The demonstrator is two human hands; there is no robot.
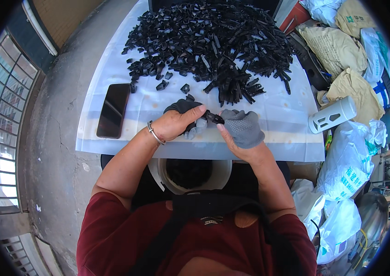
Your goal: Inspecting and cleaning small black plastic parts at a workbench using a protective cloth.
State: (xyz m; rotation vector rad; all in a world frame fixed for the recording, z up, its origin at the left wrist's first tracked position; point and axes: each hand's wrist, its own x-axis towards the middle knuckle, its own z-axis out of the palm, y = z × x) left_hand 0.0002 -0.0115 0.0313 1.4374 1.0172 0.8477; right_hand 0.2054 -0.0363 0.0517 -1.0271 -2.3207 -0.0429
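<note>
Left hand (pixel 182 120) and right hand (pixel 243 130) pinch black part (pixel 213 117), fingers closed, over table (pixel 291 126); pile (pixel 204 41) beyond, phone (pixel 114 111) at left.

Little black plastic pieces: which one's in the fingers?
The small black plastic piece between the dark-gloved left hand and grey-gloved right hand. Both hands hold it; the pieces in the big black heap lie beyond, on the white tablecloth.
</note>
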